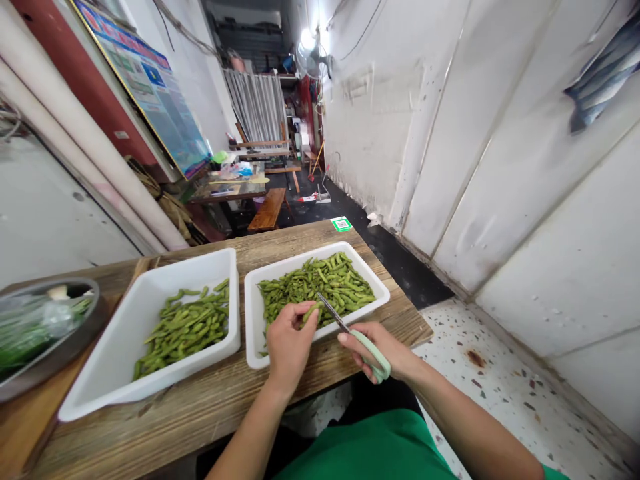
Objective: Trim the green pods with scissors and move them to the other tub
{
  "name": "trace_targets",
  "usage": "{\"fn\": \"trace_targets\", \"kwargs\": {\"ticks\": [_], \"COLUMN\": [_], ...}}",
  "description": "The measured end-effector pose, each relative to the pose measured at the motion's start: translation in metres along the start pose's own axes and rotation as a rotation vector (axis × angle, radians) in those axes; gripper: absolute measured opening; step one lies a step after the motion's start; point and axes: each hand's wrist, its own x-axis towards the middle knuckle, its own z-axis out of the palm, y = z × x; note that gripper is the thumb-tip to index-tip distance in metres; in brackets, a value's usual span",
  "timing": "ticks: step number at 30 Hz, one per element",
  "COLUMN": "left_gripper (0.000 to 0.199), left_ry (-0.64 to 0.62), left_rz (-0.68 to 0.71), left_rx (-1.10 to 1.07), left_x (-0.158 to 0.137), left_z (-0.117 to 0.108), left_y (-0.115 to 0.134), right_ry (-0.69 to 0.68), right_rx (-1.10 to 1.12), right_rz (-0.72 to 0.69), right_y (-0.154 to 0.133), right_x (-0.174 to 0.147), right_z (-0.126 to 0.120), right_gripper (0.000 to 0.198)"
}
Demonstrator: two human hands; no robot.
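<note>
My left hand [291, 343] is closed, pinching a green edamame pod [311, 311] between thumb and fingertips. In my right hand [383, 350] is a pair of scissors [371, 348] with pale green handles, its metal blades pointing up and left beside the pod. Both hands are over the near edge of a white tray [254, 333] spread with many edamame pods [345, 280]. To the left, a deeper white tub [110, 373] holds another heap of edamame pods [190, 327], mostly toward its right side.
A metal basin [93, 320] with green vegetables in plastic stands at the far left. The wooden table [200, 420] carries a green QR-code card [341, 224] at its far corner. Beyond are a wooden bench [269, 209], a cluttered table [227, 191] and a white wall [380, 120] on the right.
</note>
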Motion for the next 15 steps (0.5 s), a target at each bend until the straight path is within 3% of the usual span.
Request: {"fn": "trace_targets", "kwargs": {"ticks": [4, 6, 9, 11, 15], "left_gripper": [0.027, 0.029, 0.032, 0.029, 0.034], "left_ry": [0.285, 0.358, 0.357, 0.207, -0.45], "left_rz": [0.143, 0.159, 0.118, 0.18, 0.483], "left_rx": [0.477, 0.751, 1.008, 1.007, 0.91], "left_x": [0.021, 0.035, 0.054, 0.066, 0.093], "left_z": [-0.066, -0.098, -0.106, -0.081, -0.003], "left_y": [-0.006, -0.009, -0.01, -0.01, -0.014], "right_ry": [-0.066, -0.099, -0.126, -0.106, -0.049], "right_rx": [0.172, 0.288, 0.39, 0.412, 0.419], "right_rz": [-0.017, -0.02, -0.013, -0.021, -0.035], "right_y": [0.013, 0.02, 0.024, 0.023, 0.021], "right_x": [0.002, 0.002, 0.004, 0.005, 0.005], "right_z": [-0.006, -0.008, -0.009, -0.008, -0.004], "right_gripper": [0.046, 0.048, 0.048, 0.047, 0.047]}}
